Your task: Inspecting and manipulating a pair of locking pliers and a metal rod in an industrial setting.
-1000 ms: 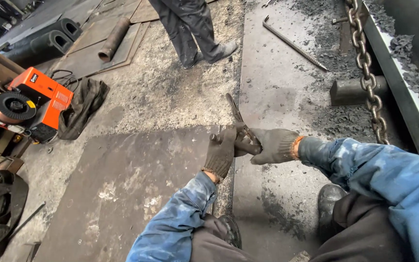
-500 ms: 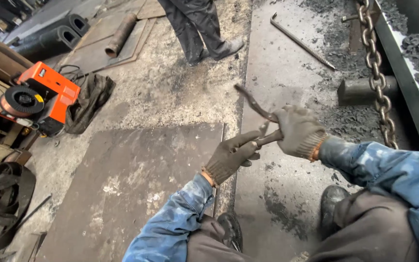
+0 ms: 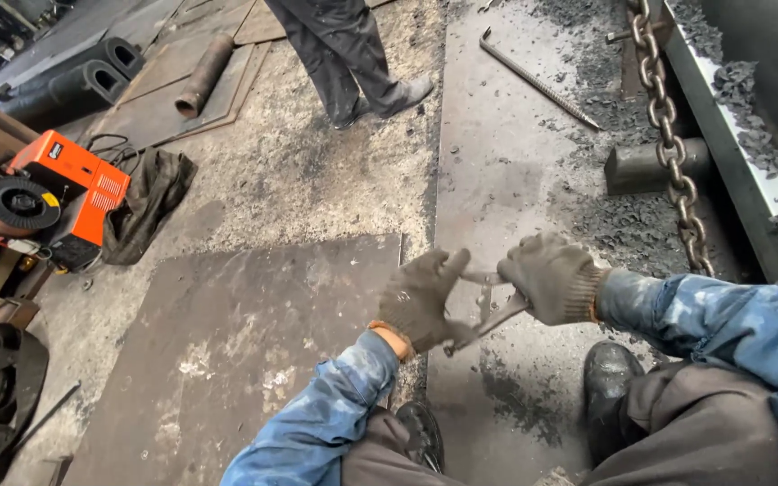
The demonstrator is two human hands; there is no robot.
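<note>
Both my hands wear grey work gloves and blue sleeves. My right hand [image 3: 547,281] is closed around one end of a thin two-armed metal tool [image 3: 490,317], much like tongs. My left hand [image 3: 420,301] grips the tool's other, lower end, with its fingers raised against the upper arm. The tool slants between the hands, a little above a dark steel floor plate [image 3: 497,180]. My two black boots [image 3: 610,396] rest on the floor below the hands.
An orange wire-feed welder [image 3: 60,189] with a spool stands at the left beside a black cloth [image 3: 150,193]. Another person's legs [image 3: 344,54] stand ahead. A bent steel rod [image 3: 538,81], a heavy chain [image 3: 668,135] and a steel block [image 3: 646,166] lie at the right.
The tool's long arm pointed up and away; now it lies slanted between the hands. Both hands have drawn slightly apart and sit lower in view.
</note>
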